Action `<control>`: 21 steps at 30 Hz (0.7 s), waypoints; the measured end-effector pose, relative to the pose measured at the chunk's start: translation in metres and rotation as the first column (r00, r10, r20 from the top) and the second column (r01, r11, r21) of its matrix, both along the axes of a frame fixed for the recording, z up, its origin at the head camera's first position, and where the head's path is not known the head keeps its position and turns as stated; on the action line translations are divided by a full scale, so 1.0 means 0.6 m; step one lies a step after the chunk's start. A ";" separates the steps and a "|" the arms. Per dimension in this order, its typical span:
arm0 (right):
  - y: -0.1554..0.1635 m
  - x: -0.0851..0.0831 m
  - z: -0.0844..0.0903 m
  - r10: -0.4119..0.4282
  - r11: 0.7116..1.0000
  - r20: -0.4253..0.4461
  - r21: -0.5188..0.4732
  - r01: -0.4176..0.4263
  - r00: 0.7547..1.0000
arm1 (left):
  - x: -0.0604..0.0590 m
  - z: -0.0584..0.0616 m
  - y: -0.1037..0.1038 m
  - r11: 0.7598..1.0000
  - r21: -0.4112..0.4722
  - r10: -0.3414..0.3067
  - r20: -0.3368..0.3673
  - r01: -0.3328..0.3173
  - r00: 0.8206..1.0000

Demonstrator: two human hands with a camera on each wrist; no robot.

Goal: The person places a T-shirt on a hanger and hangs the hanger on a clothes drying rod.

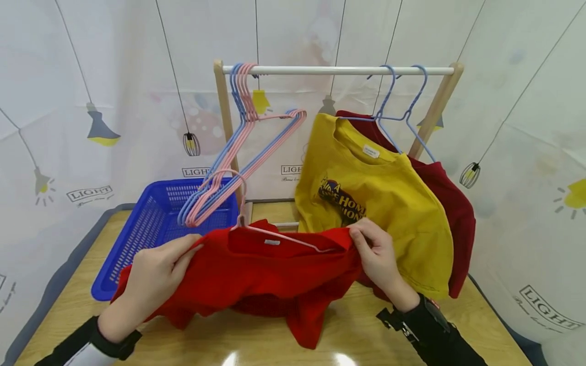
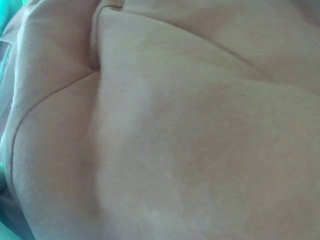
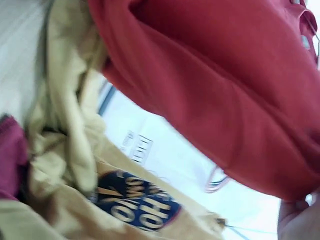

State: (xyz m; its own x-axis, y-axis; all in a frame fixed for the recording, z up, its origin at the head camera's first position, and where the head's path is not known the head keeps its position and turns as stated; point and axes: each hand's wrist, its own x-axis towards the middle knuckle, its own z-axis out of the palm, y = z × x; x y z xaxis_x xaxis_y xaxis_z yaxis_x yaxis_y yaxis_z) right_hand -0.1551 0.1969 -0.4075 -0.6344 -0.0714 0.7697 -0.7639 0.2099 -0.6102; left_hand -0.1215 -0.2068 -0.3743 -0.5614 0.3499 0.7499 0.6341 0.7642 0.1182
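A red T-shirt [image 1: 256, 274] is held up above the table, with a pink hanger [image 1: 284, 236] inside its neck opening and the hook standing up out of the collar. My left hand [image 1: 157, 269] pinches the shirt's left shoulder between thumb and fingers. On the other side, my right hand [image 1: 377, 254] grips the right shoulder near the hanger's end, which the cloth partly hides. Close-up cloth [image 2: 190, 125], washed out in colour, fills the left wrist view. In the right wrist view the red fabric [image 3: 210, 95] stretches from my fingers at the lower right corner.
Behind stands a rack with a white rail [image 1: 320, 70]. Several pink and blue hangers [image 1: 229, 162] hang at its left. A yellow T-shirt [image 1: 389, 203] and a dark red garment [image 1: 460, 223] hang on blue hangers at right. A blue basket [image 1: 133, 244] sits on the wooden table [image 1: 375, 330].
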 end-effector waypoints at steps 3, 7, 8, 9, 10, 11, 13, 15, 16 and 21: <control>-0.011 0.002 0.011 -0.065 0.994 -0.052 0.082 0.069 0.997 | 0.002 0.000 0.011 1.000 -0.001 -0.013 -0.003 0.013 1.000; -0.034 0.006 0.021 -0.108 0.978 -0.098 0.167 0.123 0.989 | 0.004 0.000 0.026 1.000 -0.004 -0.018 -0.001 0.018 1.000; -0.041 0.006 0.023 -0.113 0.974 -0.114 0.183 0.133 0.987 | 0.005 -0.001 0.030 1.000 -0.009 -0.021 0.004 0.021 1.000; -0.047 0.006 0.024 -0.117 0.970 -0.129 0.197 0.141 0.985 | 0.005 -0.001 0.034 1.000 -0.013 -0.026 0.008 0.026 1.000; -0.053 0.007 0.025 -0.124 0.967 -0.137 0.207 0.151 0.983 | 0.006 -0.002 0.038 0.999 -0.016 -0.030 0.015 0.030 0.999; -0.058 0.007 0.027 -0.129 0.963 -0.146 0.219 0.159 0.981 | 0.007 -0.003 0.042 0.999 -0.016 -0.034 0.024 0.034 0.999; -0.068 0.009 0.031 -0.141 0.957 -0.161 0.231 0.176 0.977 | 0.007 -0.006 0.049 0.999 -0.012 -0.043 0.035 0.043 0.998; -0.075 0.011 0.037 -0.149 0.955 -0.153 0.234 0.183 0.977 | 0.006 -0.010 0.054 0.998 0.009 -0.059 0.047 0.058 0.997; -0.078 0.013 0.040 -0.153 0.954 -0.147 0.235 0.184 0.977 | 0.005 -0.012 0.056 0.997 0.023 -0.070 0.055 0.069 0.996; -0.086 0.022 0.063 -0.183 0.914 -0.165 0.335 0.230 0.969 | -0.001 -0.021 0.063 0.985 0.129 -0.126 0.108 0.112 0.986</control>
State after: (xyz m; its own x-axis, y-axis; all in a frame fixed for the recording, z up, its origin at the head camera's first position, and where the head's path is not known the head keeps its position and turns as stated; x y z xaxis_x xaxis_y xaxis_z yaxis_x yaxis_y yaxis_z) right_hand -0.1416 0.1453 -0.3698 -0.5624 -0.2277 0.7949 -0.7466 0.5531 -0.3698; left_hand -0.1221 -0.1688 -0.3867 -0.6065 0.3291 0.7238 0.6963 0.6592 0.2838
